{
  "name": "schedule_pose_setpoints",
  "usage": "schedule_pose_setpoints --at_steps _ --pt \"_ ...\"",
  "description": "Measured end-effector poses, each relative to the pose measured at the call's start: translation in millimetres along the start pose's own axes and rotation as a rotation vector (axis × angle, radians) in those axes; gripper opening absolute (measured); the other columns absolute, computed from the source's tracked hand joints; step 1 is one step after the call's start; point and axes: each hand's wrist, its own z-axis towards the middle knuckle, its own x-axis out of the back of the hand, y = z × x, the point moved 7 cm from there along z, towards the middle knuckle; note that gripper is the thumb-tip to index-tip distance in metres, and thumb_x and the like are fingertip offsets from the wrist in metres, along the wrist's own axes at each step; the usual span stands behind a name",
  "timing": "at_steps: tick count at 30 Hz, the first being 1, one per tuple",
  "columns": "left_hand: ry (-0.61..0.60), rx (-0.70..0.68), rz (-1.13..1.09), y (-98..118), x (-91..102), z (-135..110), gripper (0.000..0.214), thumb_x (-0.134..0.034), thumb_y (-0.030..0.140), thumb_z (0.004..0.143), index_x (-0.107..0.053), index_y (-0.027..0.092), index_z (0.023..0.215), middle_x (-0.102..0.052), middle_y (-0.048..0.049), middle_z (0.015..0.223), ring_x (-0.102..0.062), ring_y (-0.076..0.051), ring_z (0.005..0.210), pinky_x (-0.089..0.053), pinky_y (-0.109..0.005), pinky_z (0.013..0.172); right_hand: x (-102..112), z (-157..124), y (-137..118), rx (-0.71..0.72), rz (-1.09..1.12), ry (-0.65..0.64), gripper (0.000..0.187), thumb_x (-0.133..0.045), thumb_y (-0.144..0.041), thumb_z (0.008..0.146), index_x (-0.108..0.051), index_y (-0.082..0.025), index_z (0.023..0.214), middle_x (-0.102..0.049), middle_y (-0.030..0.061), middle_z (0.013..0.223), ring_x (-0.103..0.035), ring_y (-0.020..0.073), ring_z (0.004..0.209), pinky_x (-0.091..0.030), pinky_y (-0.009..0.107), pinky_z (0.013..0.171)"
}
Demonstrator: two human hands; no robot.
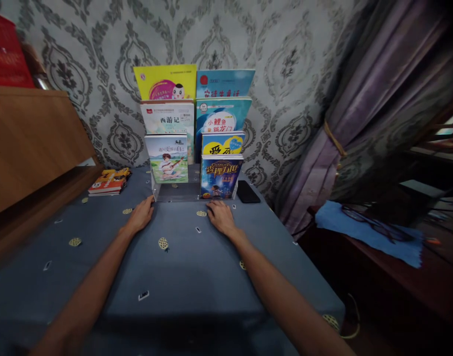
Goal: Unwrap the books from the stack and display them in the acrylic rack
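A clear acrylic book stand point(176, 193) stands on the cloth-covered table against the wall, with books upright in two columns of tiers. In the left column are a yellow book point(167, 81), a pale book point(168, 116) and a book with a guitar player point(169, 160). The right column has two teal books, a yellow-and-blue book point(222, 144) and a dark blue book point(219, 178) in front. My left hand point(142, 214) lies at the stand's front left corner, fingers stretched forward. Resting on the cloth, my right hand point(221, 216) has its fingertips at the stand's front edge, below the dark blue book.
A small pile of books point(108, 182) lies at the back left, beside a wooden cabinet point(33, 143). A black phone-like slab point(247, 192) is right of the stand. Glasses point(376, 222) sit on a blue cloth point(330, 220) at the right, near a tied purple curtain point(322, 163).
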Motion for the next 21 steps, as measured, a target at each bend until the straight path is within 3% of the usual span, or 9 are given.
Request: schedule_pose_setpoints --at_steps 6,10,15,18,21 --pt "0.096 0.011 -0.173 -1.0 7.0 1.6 0.044 -0.045 0.023 0.087 -0.051 0.017 0.13 -0.069 -0.0142 0.12 -0.065 -0.026 0.114 -0.049 -0.046 0.103 1.1 -1.3 -0.6 0.015 0.031 0.024 0.036 -0.047 -0.02 0.096 -0.066 -0.018 0.126 -0.062 0.0125 0.137 -0.053 0.0266 0.128 -0.04 0.041 0.106" --pt "0.306 0.14 -0.333 -7.2 34.2 18.6 0.041 -0.043 0.034 0.093 -0.052 0.015 0.129 -0.07 -0.015 0.115 -0.068 -0.025 0.106 -0.052 -0.045 0.098 4.2 7.1 -19.8 0.124 0.161 0.119 0.039 -0.043 -0.019 0.095 -0.063 -0.015 0.128 -0.066 0.0127 0.131 -0.057 0.0233 0.124 -0.042 0.037 0.108" --pt "0.527 0.118 -0.444 11.9 75.9 54.0 0.044 -0.042 0.041 0.097 -0.052 0.016 0.131 -0.067 -0.0152 0.123 -0.063 -0.025 0.118 -0.048 -0.042 0.104 27.3 40.0 -61.6 0.301 0.444 0.429 0.052 -0.038 -0.024 0.096 -0.045 -0.016 0.147 -0.054 0.0125 0.146 -0.046 0.0218 0.139 -0.036 0.044 0.118" --pt "0.583 0.065 -0.497 28.3 87.6 75.0 0.045 -0.041 0.041 0.098 -0.052 0.015 0.133 -0.064 -0.016 0.129 -0.059 -0.026 0.124 -0.045 -0.043 0.108 34.7 68.3 -79.4 0.286 0.499 0.525 0.06 -0.036 -0.025 0.096 -0.031 -0.015 0.155 -0.045 0.0141 0.153 -0.038 0.0227 0.145 -0.031 0.047 0.121" --pt "0.598 0.015 -0.531 40.6 86.6 91.0 0.046 -0.039 0.04 0.1 -0.051 0.016 0.137 -0.06 -0.0154 0.137 -0.056 -0.025 0.128 -0.042 -0.043 0.112 32.2 93.2 -86.0 0.212 0.511 0.566 0.065 -0.035 -0.024 0.095 -0.023 -0.008 0.156 -0.042 0.0196 0.154 -0.036 0.0261 0.145 -0.032 0.049 0.12"
